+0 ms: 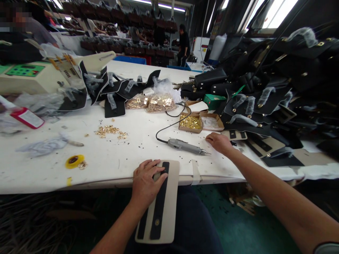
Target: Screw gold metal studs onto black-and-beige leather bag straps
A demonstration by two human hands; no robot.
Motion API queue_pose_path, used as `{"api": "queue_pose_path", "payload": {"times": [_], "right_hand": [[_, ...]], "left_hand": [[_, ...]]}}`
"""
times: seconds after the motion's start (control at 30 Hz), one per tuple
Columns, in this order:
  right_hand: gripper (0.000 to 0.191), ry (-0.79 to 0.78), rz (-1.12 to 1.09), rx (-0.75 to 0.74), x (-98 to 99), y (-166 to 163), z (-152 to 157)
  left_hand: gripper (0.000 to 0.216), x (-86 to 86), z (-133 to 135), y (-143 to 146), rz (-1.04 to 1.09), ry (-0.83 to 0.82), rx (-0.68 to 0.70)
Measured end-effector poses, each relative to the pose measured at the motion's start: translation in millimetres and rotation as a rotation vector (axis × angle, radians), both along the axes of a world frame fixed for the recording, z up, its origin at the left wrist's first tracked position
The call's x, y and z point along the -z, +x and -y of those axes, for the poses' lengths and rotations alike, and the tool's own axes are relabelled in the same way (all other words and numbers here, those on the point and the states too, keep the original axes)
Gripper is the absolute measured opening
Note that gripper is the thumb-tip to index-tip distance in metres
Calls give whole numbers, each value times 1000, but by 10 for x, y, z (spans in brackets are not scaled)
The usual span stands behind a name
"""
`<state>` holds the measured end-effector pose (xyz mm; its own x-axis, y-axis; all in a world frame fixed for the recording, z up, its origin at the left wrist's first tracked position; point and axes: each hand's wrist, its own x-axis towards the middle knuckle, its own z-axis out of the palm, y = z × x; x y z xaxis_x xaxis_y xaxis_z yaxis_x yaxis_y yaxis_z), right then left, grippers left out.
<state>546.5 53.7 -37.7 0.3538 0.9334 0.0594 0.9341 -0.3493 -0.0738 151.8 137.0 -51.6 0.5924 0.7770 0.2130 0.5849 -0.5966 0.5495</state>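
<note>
My left hand (147, 181) lies on a beige panel (171, 197) with black straps, its fingers flat and thumb apart. Thumb and index finger touch the upper part of one black strap (160, 211), which bears a round metal fitting near its lower end. The panel overhangs the table's front edge above my lap. My right hand (219, 143) is at the tabletop, right of a grey electric screwdriver (185, 146), with fingertips pinched together; whatever they hold is too small to make out. Behind it stands a cardboard box of small gold-coloured parts (190, 122).
Loose gold hardware (109, 131) and a yellow tape roll (75, 161) lie at left. Bagged metal parts (161, 103) sit farther back. Black leather pieces (254, 106) pile up on the right. The screwdriver's cord (172, 124) loops across the table. People are in the background.
</note>
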Motion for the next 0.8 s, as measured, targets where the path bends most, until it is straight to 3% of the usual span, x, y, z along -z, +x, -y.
{"api": "queue_pose_path", "payload": {"times": [0.43, 0.8], "right_hand": [[27, 59, 59, 72, -59, 11, -93], [28, 0, 113, 83, -14, -80, -219]], "left_hand": [[14, -5, 1, 3, 8, -7, 0], [15, 2, -1, 2, 7, -3, -7]]}}
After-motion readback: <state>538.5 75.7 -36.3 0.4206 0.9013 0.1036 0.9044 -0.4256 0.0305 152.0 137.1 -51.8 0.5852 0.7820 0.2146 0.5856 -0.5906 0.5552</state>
